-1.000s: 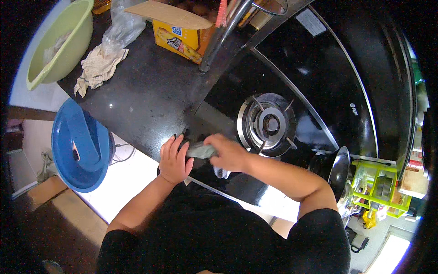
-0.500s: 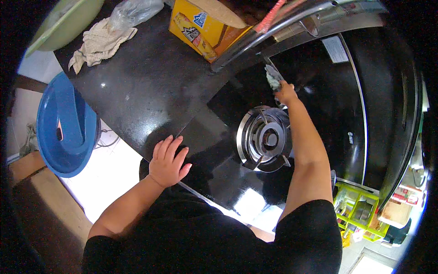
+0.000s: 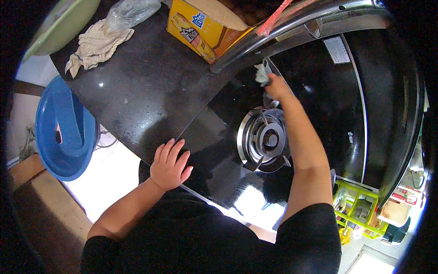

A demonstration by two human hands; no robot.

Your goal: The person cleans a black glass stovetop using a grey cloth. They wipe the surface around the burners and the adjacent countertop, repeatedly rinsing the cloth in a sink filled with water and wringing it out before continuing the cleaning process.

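Note:
My right hand [image 3: 276,87] is closed round a crumpled pale grey-green cloth [image 3: 263,73] at the far end of the black glass gas hob [image 3: 223,141]. Part of the cloth sticks out past my fingers; the rest is hidden in my grip. Nearer to me, below that hand, sits the round metal burner [image 3: 269,140] with its pan support, partly covered by my right forearm. My left hand [image 3: 169,164] lies flat near the front edge of the dark countertop [image 3: 132,91], where it meets the hob. Its fingers are slightly spread and it holds nothing.
A beige cloth [image 3: 98,45] and a clear plastic bag [image 3: 132,16] lie at the far left, beside a green basin [image 3: 59,27]. A yellow box [image 3: 203,29] stands behind the hob. A blue basin [image 3: 66,132] is at left, a lime-green rack [image 3: 356,208] at right.
My right hand has shifted slightly left and away from me with the pale cloth. My left hand stays in nearly the same place.

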